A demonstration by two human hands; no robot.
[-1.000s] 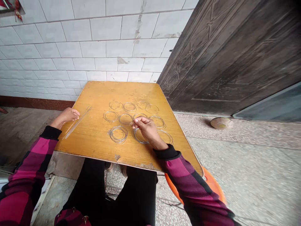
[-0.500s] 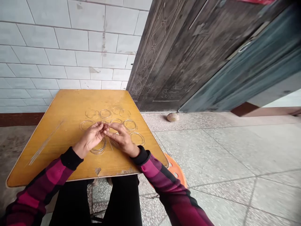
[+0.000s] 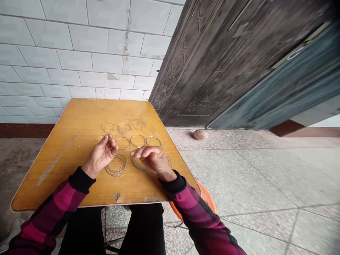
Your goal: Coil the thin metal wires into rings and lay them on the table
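My left hand (image 3: pixel 102 154) is raised palm up over the middle of the table, its fingers curled in and the thumb near the fingertips. Anything thin between those fingers is too fine to make out. A bundled wire ring (image 3: pixel 116 174) lies just below it. My right hand (image 3: pixel 154 161) hovers apart from the left one, palm down, with fingers stretched out and nothing visible in them. Partly covered by it is another wire ring (image 3: pixel 136 165). Further rings, such as one wire ring (image 3: pixel 124 128) at the back, lie in rough rows.
Several straight wires (image 3: pixel 54 161) lie along the left side of the wooden table (image 3: pixel 87 113). An orange stool (image 3: pixel 208 198) stands by the table's right edge. Behind are a tiled wall (image 3: pixel 79 60) and a dark door (image 3: pixel 202 71); a roundish stone-like object (image 3: pixel 200 134) rests on the floor.
My hands were together, fingertips meeting, with a thin wire hanging below them. Now they are apart, the right one having moved to the right. The view has shifted slightly.
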